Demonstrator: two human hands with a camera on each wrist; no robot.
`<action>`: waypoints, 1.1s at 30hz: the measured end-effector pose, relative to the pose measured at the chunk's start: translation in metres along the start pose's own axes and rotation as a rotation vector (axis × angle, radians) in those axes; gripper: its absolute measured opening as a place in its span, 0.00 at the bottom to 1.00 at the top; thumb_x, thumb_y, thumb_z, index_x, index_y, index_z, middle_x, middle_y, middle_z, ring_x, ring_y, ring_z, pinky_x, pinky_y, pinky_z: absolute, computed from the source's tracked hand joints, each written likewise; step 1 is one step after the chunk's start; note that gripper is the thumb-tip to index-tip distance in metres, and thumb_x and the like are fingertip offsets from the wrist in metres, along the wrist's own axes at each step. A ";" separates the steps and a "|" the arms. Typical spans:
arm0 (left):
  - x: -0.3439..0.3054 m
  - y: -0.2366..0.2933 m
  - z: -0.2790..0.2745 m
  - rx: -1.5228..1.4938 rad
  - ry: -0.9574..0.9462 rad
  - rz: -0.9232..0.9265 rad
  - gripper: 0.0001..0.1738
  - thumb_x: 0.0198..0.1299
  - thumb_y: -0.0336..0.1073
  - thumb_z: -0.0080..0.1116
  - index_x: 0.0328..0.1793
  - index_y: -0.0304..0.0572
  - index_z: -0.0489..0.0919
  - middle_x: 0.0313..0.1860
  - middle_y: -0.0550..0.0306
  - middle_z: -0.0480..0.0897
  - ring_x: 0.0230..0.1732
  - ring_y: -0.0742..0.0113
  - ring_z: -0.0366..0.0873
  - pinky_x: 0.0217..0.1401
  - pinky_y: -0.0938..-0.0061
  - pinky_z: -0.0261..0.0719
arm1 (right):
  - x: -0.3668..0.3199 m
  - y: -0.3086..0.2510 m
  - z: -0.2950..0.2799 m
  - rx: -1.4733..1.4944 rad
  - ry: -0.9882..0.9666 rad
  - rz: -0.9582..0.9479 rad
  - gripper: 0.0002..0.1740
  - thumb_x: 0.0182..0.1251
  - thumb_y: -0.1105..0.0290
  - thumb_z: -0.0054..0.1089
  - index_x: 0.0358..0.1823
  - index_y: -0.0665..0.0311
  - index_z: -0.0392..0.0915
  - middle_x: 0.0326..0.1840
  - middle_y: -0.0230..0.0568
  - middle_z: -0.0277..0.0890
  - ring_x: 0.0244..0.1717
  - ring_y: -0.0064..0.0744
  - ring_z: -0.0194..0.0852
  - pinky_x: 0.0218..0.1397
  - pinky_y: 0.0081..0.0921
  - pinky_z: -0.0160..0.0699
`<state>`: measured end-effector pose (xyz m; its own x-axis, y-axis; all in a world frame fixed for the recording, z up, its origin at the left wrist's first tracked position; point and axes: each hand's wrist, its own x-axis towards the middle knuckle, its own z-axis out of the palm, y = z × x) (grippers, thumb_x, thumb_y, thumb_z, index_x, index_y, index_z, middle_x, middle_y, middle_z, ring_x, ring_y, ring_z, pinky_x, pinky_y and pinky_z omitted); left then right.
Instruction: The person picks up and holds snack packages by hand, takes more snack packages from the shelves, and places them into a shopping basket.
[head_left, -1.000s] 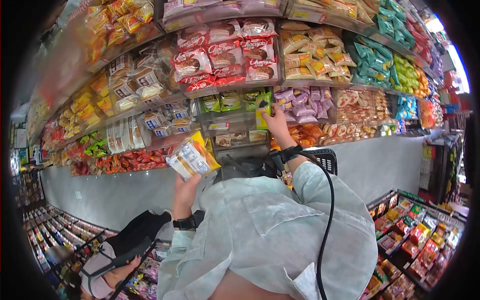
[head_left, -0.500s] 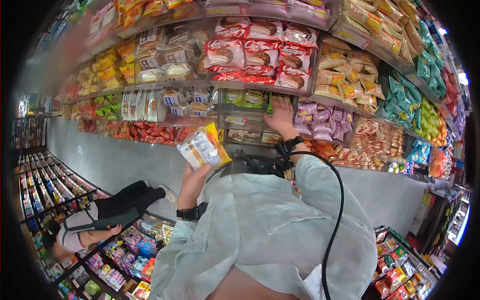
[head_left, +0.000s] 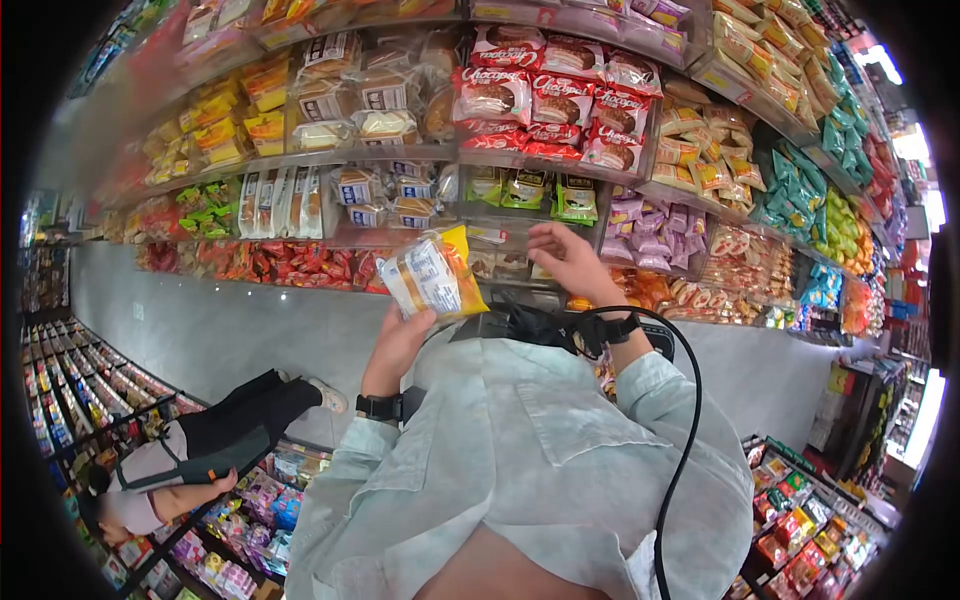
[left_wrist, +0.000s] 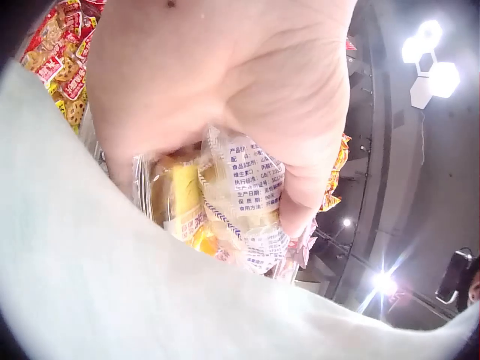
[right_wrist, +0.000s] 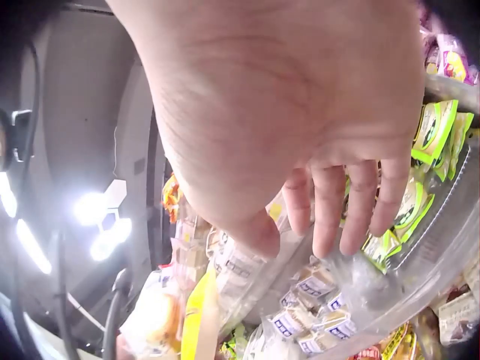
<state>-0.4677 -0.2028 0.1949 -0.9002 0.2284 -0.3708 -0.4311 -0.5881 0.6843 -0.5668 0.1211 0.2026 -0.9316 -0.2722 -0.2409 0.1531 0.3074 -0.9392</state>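
Note:
My left hand point(head_left: 397, 345) grips a bread packet point(head_left: 422, 278) in clear wrap with white and blue print, held upright in front of the lower shelf. A yellow packet point(head_left: 466, 270) is bunched against it in the same grip. Close under the left palm, the left wrist view shows the printed wrapper point(left_wrist: 247, 191) between thumb and fingers. My right hand point(head_left: 572, 262) is in front of the lower bins, its fingers loosely bent and nothing in them. Just above it, green packets point(head_left: 524, 190) stand in a clear bin, one point(head_left: 575, 199) set to the right.
Red Chocopie packets point(head_left: 555, 105) fill the bin above, with beige packets point(head_left: 700, 150) to their right. Purple packets point(head_left: 652, 232) lie beside the green ones. A black cable point(head_left: 690, 430) hangs from my right wrist. Behind me at lower left is another person point(head_left: 235, 425) by a display.
My right hand held a green packet, put it back into the bin, and has drawn away from it empty. The left hand keeps its packets, shifted slightly right in the head view.

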 end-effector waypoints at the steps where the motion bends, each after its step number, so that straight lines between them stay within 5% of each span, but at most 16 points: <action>1: 0.000 0.002 -0.007 0.002 -0.027 -0.017 0.36 0.66 0.27 0.61 0.79 0.35 0.61 0.72 0.53 0.74 0.72 0.61 0.73 0.78 0.62 0.68 | -0.008 -0.012 0.010 -0.010 -0.047 0.014 0.22 0.71 0.69 0.65 0.64 0.65 0.75 0.52 0.42 0.86 0.52 0.31 0.85 0.55 0.29 0.83; 3: 0.000 0.009 -0.016 0.020 -0.086 -0.049 0.36 0.66 0.28 0.62 0.79 0.35 0.62 0.71 0.54 0.75 0.70 0.61 0.74 0.77 0.63 0.70 | -0.019 -0.034 0.030 -0.032 -0.142 0.044 0.24 0.72 0.72 0.65 0.67 0.66 0.72 0.54 0.39 0.83 0.56 0.29 0.82 0.62 0.28 0.80; 10: -0.001 0.024 -0.039 0.124 -0.261 -0.254 0.39 0.64 0.31 0.65 0.79 0.34 0.62 0.71 0.53 0.75 0.70 0.62 0.75 0.75 0.63 0.71 | -0.054 -0.066 0.094 0.055 -0.278 0.214 0.26 0.74 0.66 0.67 0.67 0.66 0.70 0.57 0.41 0.83 0.58 0.27 0.79 0.63 0.28 0.78; 11: 0.000 0.024 -0.041 0.154 -0.298 -0.282 0.39 0.64 0.31 0.66 0.80 0.34 0.62 0.71 0.53 0.75 0.70 0.62 0.75 0.75 0.63 0.71 | -0.060 -0.068 0.102 0.056 -0.228 0.189 0.27 0.73 0.60 0.68 0.64 0.68 0.70 0.55 0.48 0.83 0.55 0.32 0.81 0.62 0.33 0.79; 14: 0.002 0.033 -0.039 0.254 -0.394 -0.352 0.41 0.63 0.33 0.67 0.80 0.34 0.62 0.71 0.53 0.75 0.71 0.62 0.74 0.76 0.63 0.70 | -0.080 -0.075 0.114 0.167 -0.103 0.198 0.28 0.72 0.61 0.69 0.64 0.69 0.70 0.55 0.46 0.84 0.55 0.31 0.82 0.61 0.32 0.79; 15: 0.004 0.035 -0.037 0.287 -0.428 -0.360 0.41 0.63 0.34 0.68 0.80 0.34 0.62 0.72 0.53 0.75 0.71 0.62 0.74 0.76 0.63 0.70 | -0.086 -0.076 0.117 0.106 -0.045 0.192 0.21 0.72 0.67 0.68 0.60 0.67 0.71 0.46 0.36 0.83 0.45 0.25 0.79 0.55 0.28 0.79; 22: 0.006 0.033 -0.006 0.458 -0.570 -0.387 0.39 0.64 0.38 0.69 0.78 0.35 0.65 0.70 0.54 0.77 0.69 0.65 0.75 0.75 0.66 0.70 | -0.119 -0.075 0.106 -0.045 0.070 0.246 0.17 0.71 0.67 0.68 0.51 0.68 0.71 0.37 0.34 0.80 0.39 0.23 0.76 0.47 0.26 0.78; 25: 0.000 0.027 0.011 0.447 -0.543 -0.354 0.37 0.66 0.36 0.68 0.78 0.35 0.65 0.70 0.54 0.77 0.69 0.65 0.75 0.75 0.66 0.70 | -0.124 -0.052 0.096 -0.048 0.102 0.241 0.24 0.67 0.58 0.70 0.54 0.67 0.74 0.37 0.39 0.80 0.38 0.29 0.76 0.45 0.30 0.78; 33: -0.013 -0.024 0.035 0.459 -0.146 -0.126 0.33 0.69 0.31 0.63 0.77 0.37 0.64 0.69 0.53 0.77 0.68 0.61 0.77 0.71 0.63 0.76 | -0.138 -0.020 0.055 0.085 0.169 0.099 0.20 0.67 0.61 0.70 0.48 0.67 0.71 0.34 0.35 0.76 0.34 0.25 0.72 0.41 0.27 0.76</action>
<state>-0.4474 -0.1647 0.2053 -0.8244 0.4013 -0.3991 -0.4902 -0.1540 0.8579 -0.4235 0.1017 0.2414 -0.9517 -0.0852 -0.2951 0.2672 0.2446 -0.9321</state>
